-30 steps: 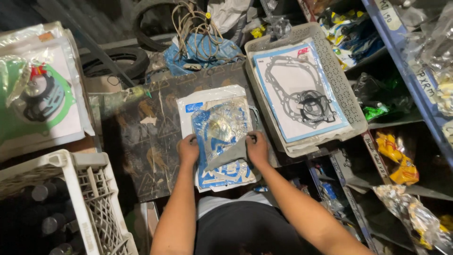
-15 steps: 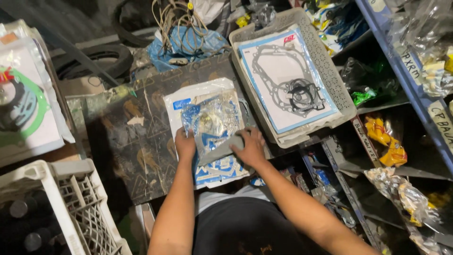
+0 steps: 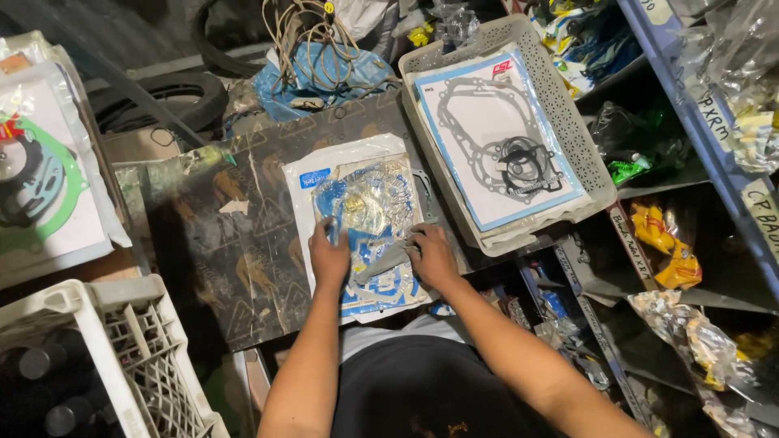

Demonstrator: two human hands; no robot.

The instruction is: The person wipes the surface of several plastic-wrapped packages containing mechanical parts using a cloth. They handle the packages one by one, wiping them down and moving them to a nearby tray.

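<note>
Right hand has slid left, left hand too, pinching the gasket packet (both gripping).

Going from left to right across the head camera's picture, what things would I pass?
White plastic crate → dark printed board → left hand → clear gasket packet → right hand → grey perforated basket → yellow bagged parts on the shelves.

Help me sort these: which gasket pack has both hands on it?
The blue-and-white gasket pack on the dark board, under the left hand and right hand. The pack in the basket and the green one lie untouched.
</note>
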